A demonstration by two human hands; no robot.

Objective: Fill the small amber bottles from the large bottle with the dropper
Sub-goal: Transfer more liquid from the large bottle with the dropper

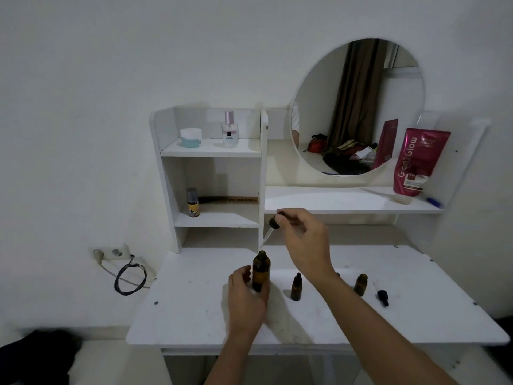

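Left hand (245,294) grips large amber bottle (261,269) upright on surface (194,315); right hand (305,240) pinches dropper (273,225) above its mouth.

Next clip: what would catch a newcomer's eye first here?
Centre of the white table, the left hand grips the large amber bottle while the right hand holds the dropper just above its mouth. Behind, a round mirror and a magenta tube on the shelf stand out.

I see my left hand (245,295) gripping the large bottle (261,270) near the tabletop's (194,315) rear edge; my right hand (305,240) pinches the dropper (270,227) tilted above it.
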